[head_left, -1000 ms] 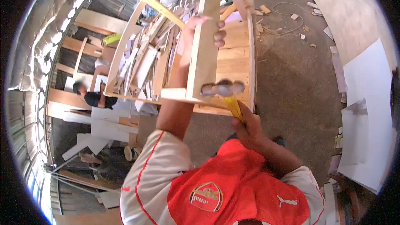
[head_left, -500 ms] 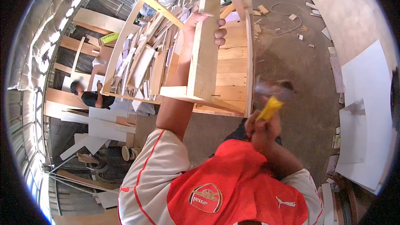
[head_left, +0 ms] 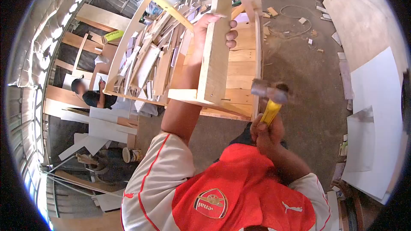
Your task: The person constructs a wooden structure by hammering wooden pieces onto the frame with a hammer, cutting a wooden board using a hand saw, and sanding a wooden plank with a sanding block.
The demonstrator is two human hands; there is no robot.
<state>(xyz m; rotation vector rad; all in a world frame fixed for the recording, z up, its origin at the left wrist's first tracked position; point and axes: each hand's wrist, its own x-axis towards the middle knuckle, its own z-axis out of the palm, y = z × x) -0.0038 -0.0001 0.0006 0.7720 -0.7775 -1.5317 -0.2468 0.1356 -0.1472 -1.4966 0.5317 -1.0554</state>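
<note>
My left hand [head_left: 206,23] is wrapped round an upright pale wooden board [head_left: 216,51], thumb on one side and fingertips on the other. A shorter wood piece [head_left: 183,95] meets the board at its lower end. Beside that joint a nail [head_left: 226,99] sticks out to the right. My right hand [head_left: 268,131] is closed on the yellow handle of a hammer [head_left: 270,110]. The slightly blurred hammer head is to the right of the nail, apart from it. Behind the board lies a slatted wooden panel [head_left: 242,69].
A curved wooden frame [head_left: 125,42] stands before a heap of wood offcuts [head_left: 147,70]. At the left, a person [head_left: 96,98] in dark clothing is near boards. White sheets [head_left: 372,124] lean at the right. A cable [head_left: 295,6] and scraps lie on the floor. A bucket [head_left: 132,155] is at lower left.
The hammer has swung from over the board's lower end out to the right, then slightly back left. The nail beside the joint now shows. My left hand keeps its hold; the view has shifted slightly.
</note>
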